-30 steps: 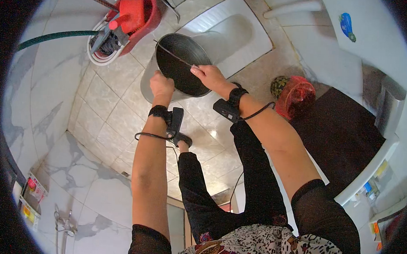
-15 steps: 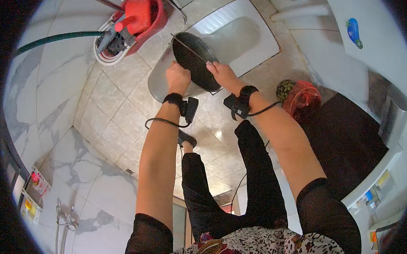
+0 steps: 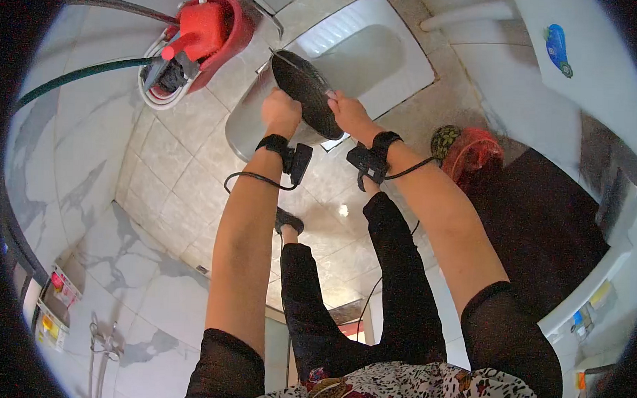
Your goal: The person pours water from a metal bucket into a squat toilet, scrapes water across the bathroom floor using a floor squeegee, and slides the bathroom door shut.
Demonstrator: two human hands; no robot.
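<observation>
A grey metal bucket [image 3: 247, 126] is tilted on its side, its dark mouth facing the white squat toilet [image 3: 414, 58]. My left hand [image 3: 281, 112] is closed at the near side of the bucket's rim; the fingers' undersides are hidden. My right hand [image 3: 351, 116] is closed on the bucket's thin wire handle [image 3: 302, 65], near the far-right side of the mouth. Inside the bucket it is dark, so its contents cannot be made out. Both wrists carry black strapped devices with cables.
A red tub [image 3: 229, 41] with a red scoop [image 3: 200, 30] and a white-rimmed basin stands at the upper left, by a green hose [image 3: 91, 66]. To the right are a red mesh bag [image 3: 474, 155] and a dark mat [image 3: 542, 228]. Pale tiles [image 3: 186, 166] cover the floor.
The bucket has tipped slightly further toward the toilet, and its mouth looks narrower. Both hands keep their hold, and the whole view has shifted a little.
</observation>
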